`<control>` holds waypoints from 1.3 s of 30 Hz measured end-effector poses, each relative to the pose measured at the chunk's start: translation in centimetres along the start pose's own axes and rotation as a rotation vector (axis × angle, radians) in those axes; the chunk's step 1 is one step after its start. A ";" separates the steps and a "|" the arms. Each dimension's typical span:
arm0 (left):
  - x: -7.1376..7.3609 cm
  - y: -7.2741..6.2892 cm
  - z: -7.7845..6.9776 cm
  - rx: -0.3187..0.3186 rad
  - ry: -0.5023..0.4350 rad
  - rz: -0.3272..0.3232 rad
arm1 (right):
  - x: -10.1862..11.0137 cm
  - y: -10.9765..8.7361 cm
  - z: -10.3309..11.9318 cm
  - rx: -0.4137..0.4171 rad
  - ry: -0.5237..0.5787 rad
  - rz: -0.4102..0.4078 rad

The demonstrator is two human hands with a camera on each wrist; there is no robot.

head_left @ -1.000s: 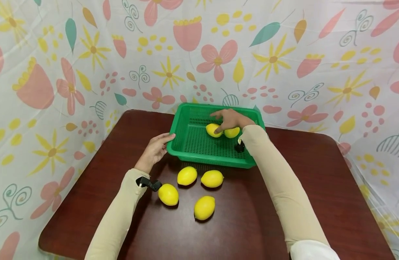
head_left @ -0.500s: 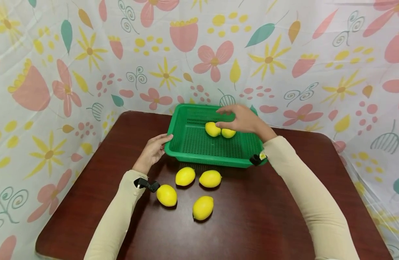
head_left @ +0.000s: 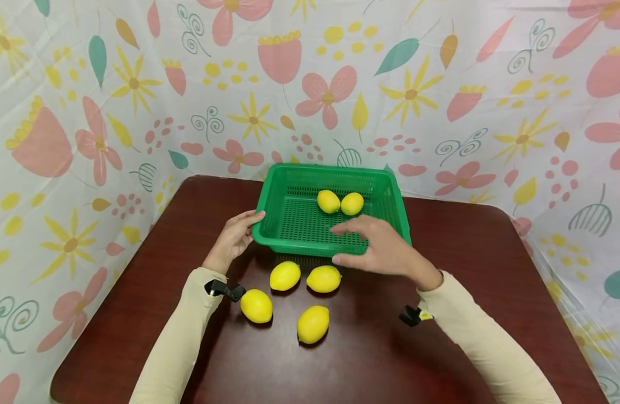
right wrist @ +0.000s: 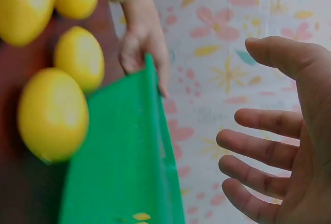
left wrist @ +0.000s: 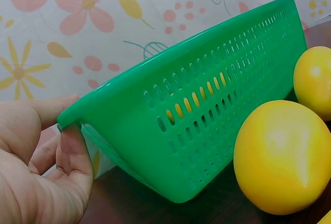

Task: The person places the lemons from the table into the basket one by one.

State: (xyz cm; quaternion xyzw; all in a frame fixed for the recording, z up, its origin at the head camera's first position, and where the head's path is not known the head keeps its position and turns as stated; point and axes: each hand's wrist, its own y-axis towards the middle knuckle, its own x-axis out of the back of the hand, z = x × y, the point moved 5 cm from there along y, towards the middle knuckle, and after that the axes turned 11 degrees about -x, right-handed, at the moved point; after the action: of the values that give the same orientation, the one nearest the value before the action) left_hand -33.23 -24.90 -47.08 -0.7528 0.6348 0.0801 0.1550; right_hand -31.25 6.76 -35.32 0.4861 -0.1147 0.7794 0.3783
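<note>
A green plastic basket (head_left: 289, 247) with slotted walls stands at the back of the table. My left hand (head_left: 233, 238) grips its left front corner; in the left wrist view, thumb and fingers pinch the rim. Two yellow lemons (head_left: 329, 202) lie side by side inside, toward the back. My right hand (head_left: 382, 247) hovers over the basket's front right rim, fingers apart and holding nothing, as the right wrist view also shows. Several more lemons lie on the table in front of the basket, the nearest to my right hand being a lemon (head_left: 324, 279) just left of its thumb.
The dark red-brown wooden table (head_left: 471, 252) has rounded corners. Behind and left of it hangs a white cloth (head_left: 421, 129) printed with flowers and leaves. One lemon (head_left: 256, 306) lies right beside the camera on my left wrist.
My right hand has lifted away from the two lemons in the basket and come back toward me, to the front rim. My left hand keeps its grip on the basket.
</note>
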 end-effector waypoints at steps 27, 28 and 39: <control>-0.1 -0.2 0.1 0.006 -0.022 -0.015 | -12.8 -7.2 1.2 -0.008 -0.047 0.150; -0.1 -0.2 0.2 0.005 -0.024 -0.017 | -13.0 -7.2 1.2 -0.009 -0.048 0.153; -0.2 -0.1 0.2 0.002 -0.028 -0.014 | -13.6 -7.2 0.4 -0.051 0.003 0.140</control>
State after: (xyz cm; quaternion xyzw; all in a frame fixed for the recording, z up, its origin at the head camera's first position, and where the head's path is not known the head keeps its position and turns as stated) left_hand -33.11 -24.67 -47.18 -0.7558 0.6273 0.0892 0.1651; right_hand -22.62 4.99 -47.99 0.4660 -0.1675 0.8014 0.3354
